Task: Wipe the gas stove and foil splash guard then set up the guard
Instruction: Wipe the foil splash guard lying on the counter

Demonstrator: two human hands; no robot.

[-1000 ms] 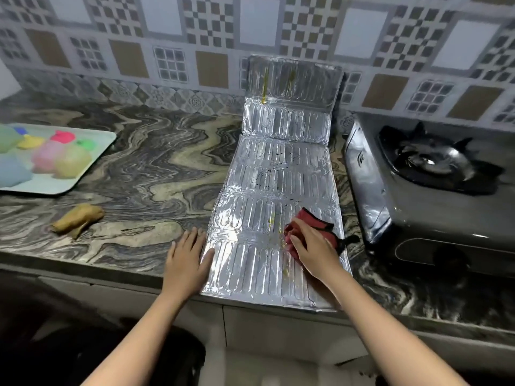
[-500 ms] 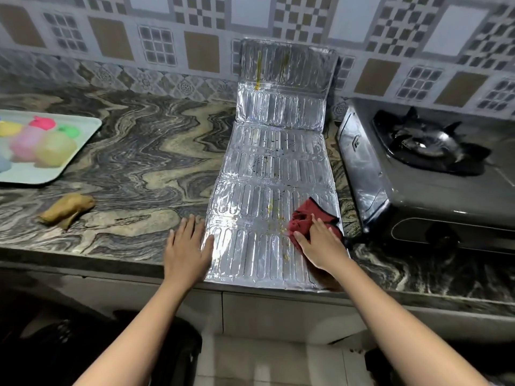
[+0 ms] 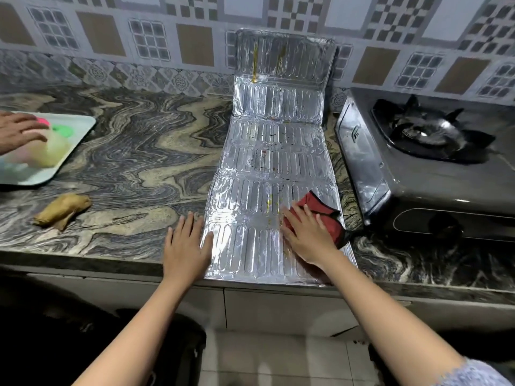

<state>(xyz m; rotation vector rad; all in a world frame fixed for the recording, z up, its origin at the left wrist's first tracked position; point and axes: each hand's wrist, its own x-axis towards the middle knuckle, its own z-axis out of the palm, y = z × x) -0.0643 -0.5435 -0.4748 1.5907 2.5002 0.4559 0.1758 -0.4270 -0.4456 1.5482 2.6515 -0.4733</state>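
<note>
On a marbled counter (image 3: 139, 162), two flat hands bear on a foil guard (image 3: 267, 162) beside the stove (image 3: 432, 174).
Guard lies flat, its far panel propped against the tiled wall, stove just to its right. Right hand (image 3: 309, 235), fingers straight and spread, presses a red cloth (image 3: 324, 215) onto the near right panel; left hand (image 3: 185, 246) rests flat at the left edge, thumb on foil. Another person's hand (image 3: 16, 132) lies over a tray (image 3: 75, 140), far left.

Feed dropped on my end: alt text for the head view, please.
The right hand presses a red cloth on the foil splash guard lying on the counter; the left hand rests flat at its left edge. The gas stove sits to the right.
</note>
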